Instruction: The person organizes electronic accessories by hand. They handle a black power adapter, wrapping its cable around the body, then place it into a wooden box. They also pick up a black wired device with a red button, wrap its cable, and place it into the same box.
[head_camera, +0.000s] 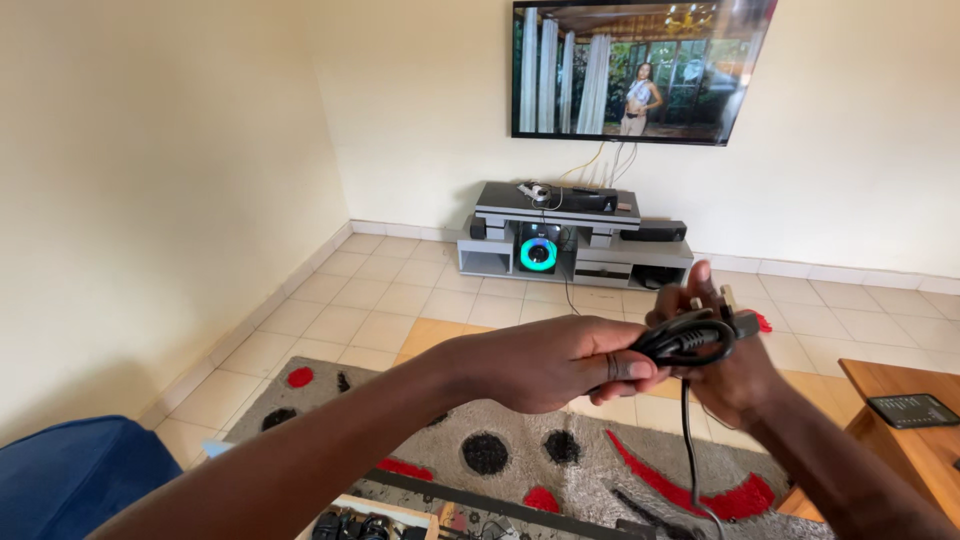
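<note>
The black cable (690, 340) is glossy, bunched into a thick loop, with one strand hanging straight down toward the rug (580, 455). I clench the loop in both fists, above the rug: my left hand (560, 362) wraps its near end, my right hand (722, 352) grasps the far side. The open box (375, 520) at the rug's near edge holds dark gadgets I cannot identify.
</note>
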